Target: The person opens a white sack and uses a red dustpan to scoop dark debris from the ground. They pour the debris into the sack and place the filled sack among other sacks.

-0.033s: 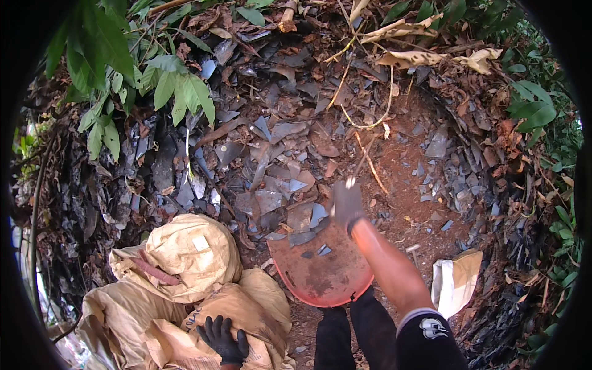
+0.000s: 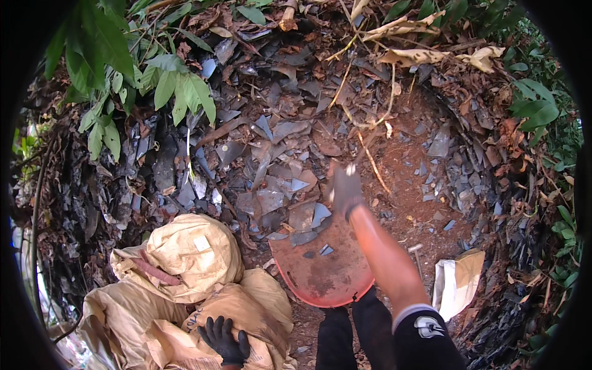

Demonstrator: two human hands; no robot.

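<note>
My left hand, in a dark glove, lies with fingers spread on a full tan sack at the lower left. My right hand, in a grey glove, is blurred over the shards just beyond a red shallow scoop. Its fingers look closed around something with a pale end, too smeared to name. The scoop lies in front of my legs, its rounded rim towards me. A few bluish shards rest in it, and larger dark flat shards overlap its far edge.
Another tan sack leans behind the first. Dark shards and dry leaves cover the slope ahead. A small T-shaped tool and a white-and-tan paper bag lie at the right. Leafy branches hang at the upper left; a bent twig crosses reddish soil.
My right hand has shifted slightly away from me over the shards. My left hand stays on the sack, and the scoop keeps its place.
</note>
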